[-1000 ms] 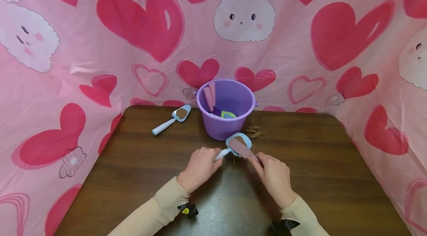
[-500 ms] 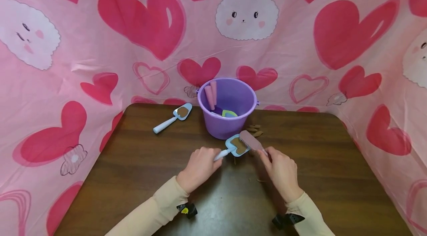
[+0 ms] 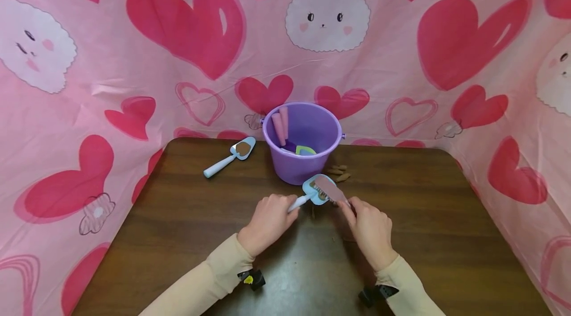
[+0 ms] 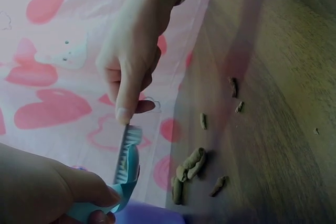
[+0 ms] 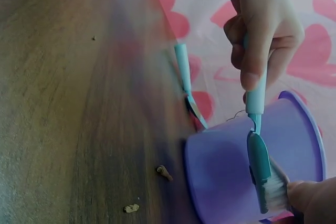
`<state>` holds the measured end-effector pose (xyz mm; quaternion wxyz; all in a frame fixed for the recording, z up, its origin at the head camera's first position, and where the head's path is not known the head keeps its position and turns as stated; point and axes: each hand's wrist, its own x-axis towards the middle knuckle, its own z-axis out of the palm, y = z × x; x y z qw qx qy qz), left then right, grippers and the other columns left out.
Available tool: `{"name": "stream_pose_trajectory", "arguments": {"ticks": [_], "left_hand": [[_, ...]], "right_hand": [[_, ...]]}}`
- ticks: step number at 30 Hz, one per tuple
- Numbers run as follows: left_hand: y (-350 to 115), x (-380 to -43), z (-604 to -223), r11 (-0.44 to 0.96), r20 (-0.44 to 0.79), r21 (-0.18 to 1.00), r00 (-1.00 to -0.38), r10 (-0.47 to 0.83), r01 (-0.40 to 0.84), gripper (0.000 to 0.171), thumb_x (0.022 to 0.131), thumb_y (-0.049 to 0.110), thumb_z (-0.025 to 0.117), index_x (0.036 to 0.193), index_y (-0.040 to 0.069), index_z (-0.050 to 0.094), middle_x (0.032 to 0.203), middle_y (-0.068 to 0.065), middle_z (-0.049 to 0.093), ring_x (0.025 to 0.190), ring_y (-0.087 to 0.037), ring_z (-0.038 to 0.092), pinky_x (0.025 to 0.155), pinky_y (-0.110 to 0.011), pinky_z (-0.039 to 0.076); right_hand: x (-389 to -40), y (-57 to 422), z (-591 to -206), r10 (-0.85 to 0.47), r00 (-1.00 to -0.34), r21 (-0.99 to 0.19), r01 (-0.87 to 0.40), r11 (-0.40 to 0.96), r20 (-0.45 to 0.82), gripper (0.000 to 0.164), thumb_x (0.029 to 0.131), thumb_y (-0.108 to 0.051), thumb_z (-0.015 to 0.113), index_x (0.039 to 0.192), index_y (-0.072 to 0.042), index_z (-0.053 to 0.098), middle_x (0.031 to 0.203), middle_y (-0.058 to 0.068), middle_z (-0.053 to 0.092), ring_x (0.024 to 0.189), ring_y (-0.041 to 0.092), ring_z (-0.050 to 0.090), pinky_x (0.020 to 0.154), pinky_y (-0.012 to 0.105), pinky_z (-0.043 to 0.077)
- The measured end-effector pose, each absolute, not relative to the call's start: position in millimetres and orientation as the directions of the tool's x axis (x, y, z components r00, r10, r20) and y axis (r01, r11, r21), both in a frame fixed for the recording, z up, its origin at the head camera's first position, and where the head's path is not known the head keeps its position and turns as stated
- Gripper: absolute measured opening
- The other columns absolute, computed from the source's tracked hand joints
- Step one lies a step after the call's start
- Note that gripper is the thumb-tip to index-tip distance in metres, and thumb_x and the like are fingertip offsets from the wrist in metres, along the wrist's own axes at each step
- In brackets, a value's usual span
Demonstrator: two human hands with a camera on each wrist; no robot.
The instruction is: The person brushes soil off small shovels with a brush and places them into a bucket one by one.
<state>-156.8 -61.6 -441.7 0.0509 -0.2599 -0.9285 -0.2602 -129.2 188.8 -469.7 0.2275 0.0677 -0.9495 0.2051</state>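
Observation:
My left hand (image 3: pixel 269 221) grips the handle of a light blue trowel (image 3: pixel 309 187) held over the table in front of the bucket. Brown, clay-like material sits on its blade, partly covered by a pink brush (image 3: pixel 331 189). The fingers and thumb of my right hand (image 3: pixel 370 229) pinch the brush's handle. In the left wrist view, the white bristles (image 4: pixel 124 163) face the trowel and meet its blade. From the right wrist, the trowel (image 5: pixel 258 166) appears edge-on, bristles against its face. A second blue trowel (image 3: pixel 218 166) with a brown patch on its blade lies at the back left.
A purple bucket (image 3: pixel 292 164) stands at the table's back, with pink handles (image 3: pixel 278 130) and a green-edged piece (image 3: pixel 305 150) inside. Brown rolled pieces (image 3: pixel 341 177) lie right of the bucket, and small crumbs are scattered nearer. A patterned pink cloth (image 3: pixel 379 68) encloses the table's back and sides.
The brush swung off the trowel's blade to the right, uncovering the brown material, then came back left over it. The left hand keeps its grip on the trowel, almost still.

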Motion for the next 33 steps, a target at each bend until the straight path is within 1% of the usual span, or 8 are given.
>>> {"name": "stream_pose_trajectory", "arguments": {"ticks": [6,12,14,16,20,23,29,33], "left_hand": [[-61.6,-156.0,-440.9,0.736,0.186,0.478,-0.874,0.448,0.479,0.017,0.094,0.013,0.075,0.081,0.012,0.066,0.061,0.004,0.050,0.054,-0.013,0.047,0.050,-0.027,0.039],[-61.2,-157.6,-442.0,0.744,0.169,0.486,-0.884,0.435,0.459,0.020,0.095,0.013,0.074,0.078,0.013,0.063,0.060,0.005,0.047,0.054,-0.013,0.046,0.050,-0.027,0.038],[-61.3,-157.7,-441.6,0.741,0.177,0.486,-0.883,0.436,0.463,0.022,0.095,0.013,0.074,0.077,0.014,0.061,0.060,0.005,0.046,0.054,-0.013,0.045,0.049,-0.028,0.038],[-61.3,-157.8,-440.5,0.737,0.188,0.486,-0.880,0.437,0.470,0.022,0.095,0.013,0.073,0.077,0.014,0.061,0.061,0.004,0.045,0.054,-0.013,0.045,0.049,-0.028,0.038],[-61.5,-157.5,-438.6,0.724,0.206,0.493,-0.873,0.443,0.483,0.017,0.095,0.012,0.074,0.081,0.012,0.063,0.062,0.004,0.046,0.055,-0.013,0.045,0.050,-0.028,0.039],[-61.7,-156.6,-437.5,0.717,0.209,0.499,-0.870,0.445,0.487,0.013,0.095,0.012,0.074,0.084,0.011,0.066,0.062,0.004,0.047,0.055,-0.013,0.046,0.050,-0.027,0.039],[-62.4,-156.3,-438.7,0.714,0.207,0.504,-0.871,0.446,0.486,0.010,0.095,0.013,0.074,0.087,0.010,0.068,0.063,0.003,0.050,0.055,-0.012,0.047,0.050,-0.027,0.040],[-62.8,-157.3,-440.0,0.714,0.191,0.520,-0.879,0.437,0.468,0.011,0.095,0.013,0.074,0.086,0.010,0.068,0.062,0.004,0.049,0.054,-0.013,0.046,0.050,-0.026,0.040]], "right_hand": [[-131.4,193.7,-469.3,-0.022,-0.882,-0.366,-0.218,0.905,0.471,0.022,0.093,-0.027,0.079,0.082,-0.012,0.068,0.060,-0.002,0.049,0.050,0.014,0.039,0.045,0.032,0.031],[-126.5,187.8,-466.3,-0.157,-0.853,-0.318,-0.348,0.882,0.498,0.020,0.089,-0.027,0.082,0.082,-0.016,0.068,0.062,-0.008,0.047,0.052,0.008,0.038,0.047,0.027,0.031],[-125.3,186.5,-465.4,-0.177,-0.854,-0.312,-0.361,0.879,0.489,0.020,0.089,-0.027,0.083,0.082,-0.016,0.068,0.062,-0.010,0.045,0.052,0.007,0.037,0.046,0.026,0.029],[-125.6,186.3,-464.9,-0.164,-0.861,-0.313,-0.344,0.885,0.482,0.019,0.090,-0.027,0.082,0.083,-0.016,0.069,0.062,-0.009,0.045,0.051,0.008,0.037,0.045,0.027,0.029],[-128.5,188.0,-465.6,-0.093,-0.885,-0.367,-0.282,0.887,0.456,0.016,0.091,-0.027,0.081,0.089,-0.013,0.074,0.062,-0.007,0.049,0.051,0.010,0.038,0.045,0.029,0.031],[-130.3,189.1,-465.9,-0.064,-0.896,-0.394,-0.257,0.882,0.440,0.016,0.092,-0.028,0.080,0.090,-0.012,0.076,0.062,-0.006,0.050,0.051,0.011,0.040,0.045,0.030,0.032],[-133.2,192.0,-465.0,-0.028,-0.892,-0.398,-0.229,0.888,0.452,0.019,0.094,-0.029,0.079,0.088,-0.012,0.073,0.062,-0.003,0.054,0.051,0.014,0.042,0.046,0.032,0.032],[-132.3,192.1,-464.0,-0.037,-0.879,-0.383,-0.244,0.891,0.475,0.018,0.092,-0.026,0.080,0.087,-0.012,0.072,0.063,-0.002,0.054,0.052,0.013,0.042,0.047,0.031,0.032]]}}
